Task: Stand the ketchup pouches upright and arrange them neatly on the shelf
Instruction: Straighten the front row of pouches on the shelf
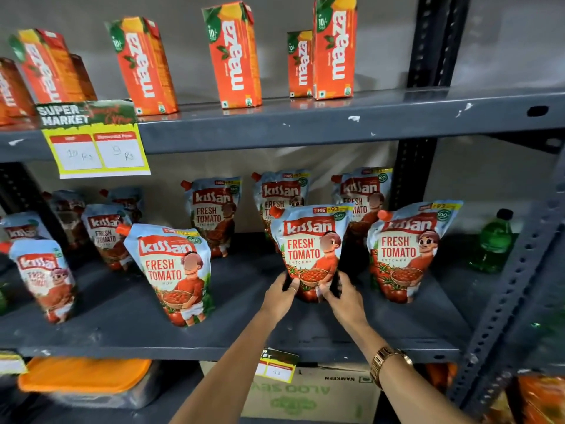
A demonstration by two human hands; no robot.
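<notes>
Both hands grip one pouch [308, 249] at its base near the shelf [275, 338] front edge: left hand [279, 296] and right hand [342, 298], fingers curled around it. It stands upright, long axis vertical, spout up-left, label facing out. More pouches [357, 194] stand behind along the back edge.

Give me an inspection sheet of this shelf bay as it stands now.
Surface: grey metal shelf, scuffed, bare patches between pouches.
Job's things: ketchup pouches in two loose rows; held pouch upright at front centre; front-left pouch leans; far-left ones blurred.
Clutter: green bottle at the shelf's right end.
Hands: left hand and right hand grip the held pouch's base from either side; watch on the right wrist.
Cables: nothing seen.
Surroundings: juice cartons on the shelf above; price tag on its edge; cardboard box and orange-lidded container below.
</notes>
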